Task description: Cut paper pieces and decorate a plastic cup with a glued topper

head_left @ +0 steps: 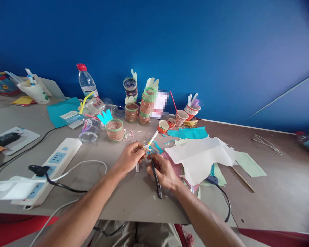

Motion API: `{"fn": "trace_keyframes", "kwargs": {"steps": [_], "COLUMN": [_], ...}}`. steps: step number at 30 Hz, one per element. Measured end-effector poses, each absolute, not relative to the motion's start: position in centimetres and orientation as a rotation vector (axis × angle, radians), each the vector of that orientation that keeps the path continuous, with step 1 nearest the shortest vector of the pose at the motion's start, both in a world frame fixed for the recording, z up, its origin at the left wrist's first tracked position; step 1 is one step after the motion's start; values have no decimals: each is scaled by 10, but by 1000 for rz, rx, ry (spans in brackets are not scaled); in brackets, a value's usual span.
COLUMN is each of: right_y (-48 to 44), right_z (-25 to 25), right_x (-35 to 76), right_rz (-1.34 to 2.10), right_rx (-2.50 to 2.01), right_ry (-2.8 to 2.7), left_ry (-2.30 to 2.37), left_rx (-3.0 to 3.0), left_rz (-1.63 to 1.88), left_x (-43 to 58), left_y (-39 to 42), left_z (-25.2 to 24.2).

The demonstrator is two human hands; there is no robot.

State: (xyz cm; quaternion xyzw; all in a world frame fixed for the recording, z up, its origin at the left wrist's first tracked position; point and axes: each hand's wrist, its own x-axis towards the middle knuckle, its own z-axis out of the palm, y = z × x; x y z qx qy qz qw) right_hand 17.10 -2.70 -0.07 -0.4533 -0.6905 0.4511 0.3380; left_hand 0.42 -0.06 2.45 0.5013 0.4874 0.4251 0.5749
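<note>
My right hand (162, 170) is closed around a black utility knife (157, 183), whose thin blade points away from me. Close beside it, my left hand (130, 156) is pinched near the blade tip on a small pale piece, too small to make out. Just beyond the fingers lies a white pen-like stick (153, 137) with a yellow band. Blue paper scraps (158, 147) are scattered around it. Right of my hands spreads a torn white sheet (201, 154) over pink and pale green paper.
On the left is a power strip (53, 164) with cables. Twine-wrapped jars (115, 130) with paper cut-outs, a clear plastic cup (89, 131) and a red-capped bottle (87, 82) stand behind. Paper cups (181, 117) are near the blue wall; a wooden stick (243, 179) lies right.
</note>
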Motion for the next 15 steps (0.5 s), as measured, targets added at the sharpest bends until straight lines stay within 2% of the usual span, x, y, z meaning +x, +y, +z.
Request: {"fn": "trace_keyframes", "kwargs": {"steps": [15], "right_y": [-27], "right_z": [2], "right_x": [171], "right_rz": [1173], "right_rx": [-1190], "right_ry": [-1803], "left_ry": [1126], "left_rx": [1194], "left_rz": [978], "left_x": [2], "left_y": [0], "left_z": [26]}}
